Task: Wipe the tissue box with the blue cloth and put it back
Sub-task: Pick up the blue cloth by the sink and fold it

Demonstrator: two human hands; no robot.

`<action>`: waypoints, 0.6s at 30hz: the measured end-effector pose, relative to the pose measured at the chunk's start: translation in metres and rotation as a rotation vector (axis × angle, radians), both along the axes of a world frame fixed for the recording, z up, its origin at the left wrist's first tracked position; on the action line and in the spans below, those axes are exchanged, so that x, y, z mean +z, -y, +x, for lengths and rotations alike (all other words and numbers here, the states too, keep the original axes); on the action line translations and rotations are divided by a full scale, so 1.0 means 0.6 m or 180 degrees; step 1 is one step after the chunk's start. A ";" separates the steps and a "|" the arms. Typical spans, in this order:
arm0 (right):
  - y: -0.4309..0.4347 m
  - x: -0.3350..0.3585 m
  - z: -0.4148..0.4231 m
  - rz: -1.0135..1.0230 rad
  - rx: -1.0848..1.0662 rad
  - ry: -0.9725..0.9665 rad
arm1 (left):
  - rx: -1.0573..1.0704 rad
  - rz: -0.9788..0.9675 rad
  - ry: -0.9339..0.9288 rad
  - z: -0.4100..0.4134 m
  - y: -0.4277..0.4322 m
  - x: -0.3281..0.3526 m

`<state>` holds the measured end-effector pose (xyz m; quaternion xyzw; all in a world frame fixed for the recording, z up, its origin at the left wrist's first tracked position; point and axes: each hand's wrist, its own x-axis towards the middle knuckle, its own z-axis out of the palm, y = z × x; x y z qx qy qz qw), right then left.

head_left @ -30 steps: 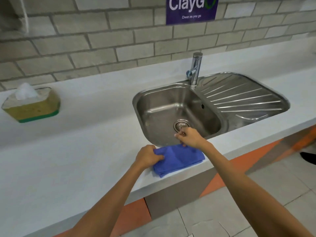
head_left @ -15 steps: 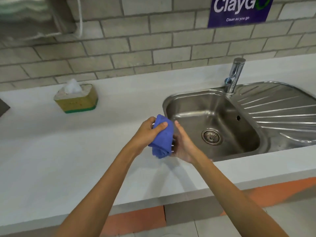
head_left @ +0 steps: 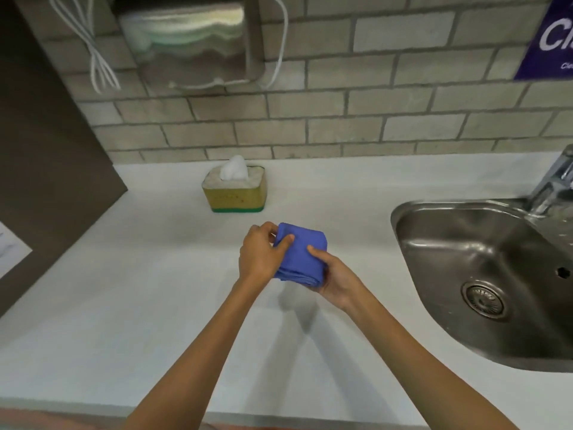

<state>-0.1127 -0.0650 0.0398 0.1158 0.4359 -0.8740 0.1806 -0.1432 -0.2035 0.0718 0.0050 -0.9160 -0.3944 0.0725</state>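
Tissue box (head_left: 234,193), yellow with a green base and a white tissue poking from its top, upright at the back of the white counter (head_left: 124,305), close against the brick wall (head_left: 341,119) — untouched, apart from both hands. Far left, a dark panel (head_left: 46,135) running down to the counter's edge. Above the box, mounted on the wall, a shiny metal dispenser (head_left: 189,41) with white cords (head_left: 99,57) hanging to either side.

In front of the box and nearer the camera, left hand (head_left: 260,252) closed on the blue cloth (head_left: 302,252), thumb pressed over the top fold, fingers curled around its left side. Cloth folded into a thick wad, held clear of the counter between the two hands, its shadow falling on the white surface below. Right hand (head_left: 336,277) cupped under the wad's right edge, thumb laid on top, the other fingers hidden beneath — gripping it as well. Both bare forearms reaching in from the bottom of the frame.

Further right, a steel sink (head_left: 434,231) set into the counter, round drain (head_left: 483,299) at its bottom, tap (head_left: 555,181) rising at the back corner. Top right, the cut-off corner of a purple sign (head_left: 548,41) on the bricks, lettering only partly in frame.
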 end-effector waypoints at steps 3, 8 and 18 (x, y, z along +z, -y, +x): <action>0.057 0.017 -0.041 0.0088 -0.0011 -0.0090 | 0.0024 0.1044 0.0628 -0.039 0.066 0.004; 0.155 0.031 -0.115 0.0532 0.0272 -0.0317 | -0.0748 0.3410 0.2298 -0.083 0.180 -0.007; 0.232 0.040 -0.259 0.2068 -0.0345 -0.0432 | -0.0360 0.4699 0.2322 -0.199 0.299 -0.063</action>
